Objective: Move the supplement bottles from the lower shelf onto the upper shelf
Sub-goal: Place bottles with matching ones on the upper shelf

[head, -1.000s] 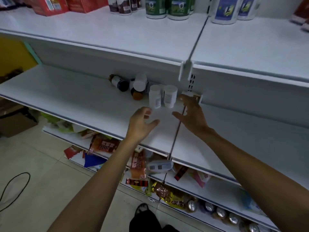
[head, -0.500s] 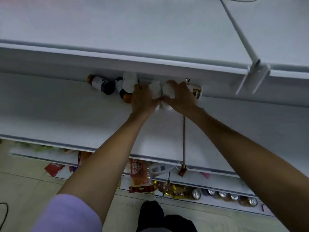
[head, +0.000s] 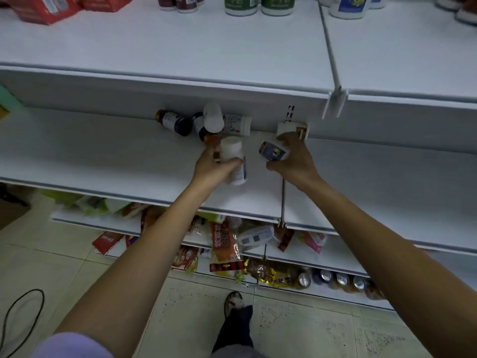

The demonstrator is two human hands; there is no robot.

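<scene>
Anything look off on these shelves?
Yes. The bottles on the lower shelf lie toppled in a heap at the back: a dark bottle on its side, a white bottle propped across others. Below, snack packets hang over the bottom shelf's front edge.

My left hand (head: pixel 214 167) grips a white-capped bottle (head: pixel 232 153) and my right hand (head: pixel 296 161) grips a tilted blue-labelled bottle (head: pixel 273 151), both over the lower shelf (head: pixel 90 156). Behind them, more bottles (head: pixel 206 122) lie jumbled at the shelf's back. Above is the white upper shelf (head: pixel 180 42), green-labelled jars (head: pixel 258 5) along its rear
</scene>
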